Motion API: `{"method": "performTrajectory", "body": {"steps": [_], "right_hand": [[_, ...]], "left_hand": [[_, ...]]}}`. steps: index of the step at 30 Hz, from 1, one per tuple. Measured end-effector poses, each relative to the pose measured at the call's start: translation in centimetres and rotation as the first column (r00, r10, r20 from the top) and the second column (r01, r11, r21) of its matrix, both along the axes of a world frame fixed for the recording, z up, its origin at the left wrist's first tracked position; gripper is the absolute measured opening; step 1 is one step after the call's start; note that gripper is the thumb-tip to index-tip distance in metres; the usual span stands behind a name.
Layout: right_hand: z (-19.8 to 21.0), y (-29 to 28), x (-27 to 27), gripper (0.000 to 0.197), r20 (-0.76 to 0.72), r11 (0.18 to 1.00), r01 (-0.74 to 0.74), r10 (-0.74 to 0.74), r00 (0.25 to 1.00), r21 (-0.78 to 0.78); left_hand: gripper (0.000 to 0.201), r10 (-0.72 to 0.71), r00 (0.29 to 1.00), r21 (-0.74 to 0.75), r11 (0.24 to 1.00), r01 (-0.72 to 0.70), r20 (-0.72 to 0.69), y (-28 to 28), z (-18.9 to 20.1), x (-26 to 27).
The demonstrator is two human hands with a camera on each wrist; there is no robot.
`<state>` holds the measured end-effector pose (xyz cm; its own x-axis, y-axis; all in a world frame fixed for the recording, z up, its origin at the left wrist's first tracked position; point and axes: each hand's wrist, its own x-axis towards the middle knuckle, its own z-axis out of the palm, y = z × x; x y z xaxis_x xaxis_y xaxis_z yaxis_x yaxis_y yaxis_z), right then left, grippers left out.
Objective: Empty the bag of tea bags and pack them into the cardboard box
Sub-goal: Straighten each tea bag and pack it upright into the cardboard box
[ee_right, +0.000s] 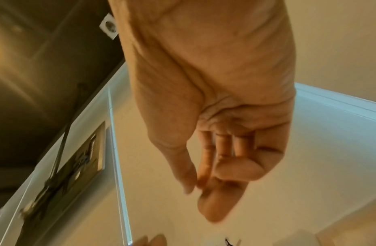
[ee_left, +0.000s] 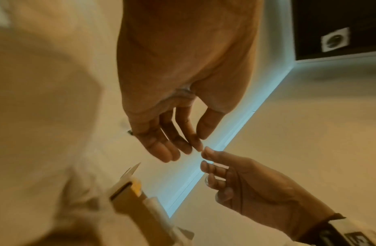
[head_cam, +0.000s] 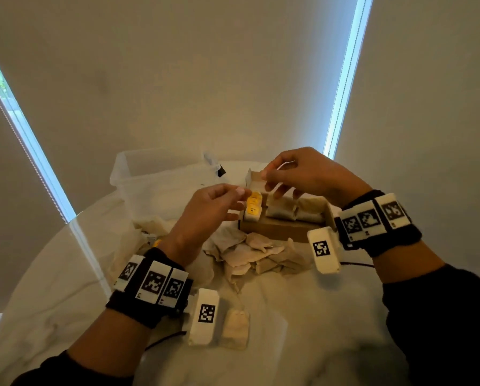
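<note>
The brown cardboard box [head_cam: 280,231] stands mid-table, packed with rows of tea bags [head_cam: 289,208]; several yellow tags [head_cam: 254,203] show at its left end. Its raised end flap [head_cam: 254,178] is seen blurred in the left wrist view too [ee_left: 130,171]. My left hand [head_cam: 219,203] hovers at the box's left end with relaxed fingers [ee_left: 168,149] and nothing visible in them. Above the far left corner, my right hand [head_cam: 291,174] has loosely curled fingers [ee_left: 210,166]; thumb and forefinger [ee_right: 203,174] are close together, and I see nothing between them. Fingertips of both hands nearly meet.
Several loose tea bags [head_cam: 255,254] are heaped in front of the box, and a single one [head_cam: 236,328] lies nearer me. A crumpled pale bag [head_cam: 144,232] sits left of my left wrist. Behind it stands a clear plastic tub [head_cam: 160,176]. The round white table [head_cam: 316,344] is bare near me.
</note>
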<state>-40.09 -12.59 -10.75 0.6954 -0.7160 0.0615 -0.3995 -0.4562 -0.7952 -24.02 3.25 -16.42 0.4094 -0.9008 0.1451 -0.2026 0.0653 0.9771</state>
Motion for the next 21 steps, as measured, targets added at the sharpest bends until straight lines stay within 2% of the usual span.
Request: {"method": "performTrajectory", "body": {"steps": [2, 3, 5, 7, 8, 10, 13, 15, 17, 19, 21], "right_hand": [[-0.6, -0.2, -1.2, 0.027, 0.219, 0.993, 0.036, -0.060, 0.974, 0.113], [-1.1, -0.4, -1.6, 0.030, 0.327, 0.979, 0.040, -0.105, 0.939, 0.199], [-2.2, -1.0, -2.0, 0.037, 0.495, 0.918, 0.018, -0.231, 0.838, 0.397], [-3.3, -1.7, -2.0, 0.040, 0.562, 0.837, -0.022, -0.347, 0.751, 0.546], [-3.8, -2.0, -2.0, 0.040, 0.574, 0.804, -0.043, -0.385, 0.723, 0.593], [-4.8, -2.7, -2.2, 0.036, 0.597, 0.760, -0.092, -0.423, 0.681, 0.643], [-5.9, -3.4, -2.6, 0.031, 0.615, 0.731, -0.134, -0.444, 0.651, 0.669], [-6.3, -3.5, -2.8, 0.032, 0.613, 0.734, -0.123, -0.449, 0.650, 0.668], [-6.4, -3.5, -2.9, 0.032, 0.611, 0.739, -0.110, -0.453, 0.649, 0.664], [-6.2, -3.5, -3.0, 0.032, 0.618, 0.743, -0.109, -0.455, 0.641, 0.660], [-6.1, -3.1, -2.8, 0.031, 0.631, 0.758, -0.123, -0.428, 0.647, 0.640]], "left_hand": [[0.026, -0.074, 0.962, 0.052, 0.997, 0.063, 0.263, 0.1, 1.2, -0.8], [0.030, -0.159, 0.895, 0.141, 0.984, 0.109, 0.416, -0.1, 1.6, -1.4], [0.042, -0.396, 0.670, 0.398, 0.903, 0.160, 0.628, -0.9, 1.8, -3.0], [0.059, -0.572, 0.447, 0.604, 0.793, 0.085, 0.688, -1.8, 1.2, -4.4], [0.066, -0.605, 0.383, 0.645, 0.764, 0.032, 0.698, -2.1, 0.7, -5.0], [0.071, -0.605, 0.333, 0.644, 0.765, -0.012, 0.724, -2.6, -0.5, -5.8], [0.064, -0.591, 0.356, 0.615, 0.787, 0.057, 0.724, -2.7, -1.3, -6.0], [0.041, -0.555, 0.421, 0.545, 0.823, 0.159, 0.717, -2.8, -1.2, -5.2], [0.027, -0.547, 0.519, 0.521, 0.827, 0.211, 0.657, -2.6, -0.6, -3.9], [0.022, -0.531, 0.662, 0.493, 0.827, 0.270, 0.529, -2.3, 0.5, -2.7], [0.016, -0.461, 0.805, 0.359, 0.872, 0.333, 0.373, -2.0, 1.2, -1.3]]}}
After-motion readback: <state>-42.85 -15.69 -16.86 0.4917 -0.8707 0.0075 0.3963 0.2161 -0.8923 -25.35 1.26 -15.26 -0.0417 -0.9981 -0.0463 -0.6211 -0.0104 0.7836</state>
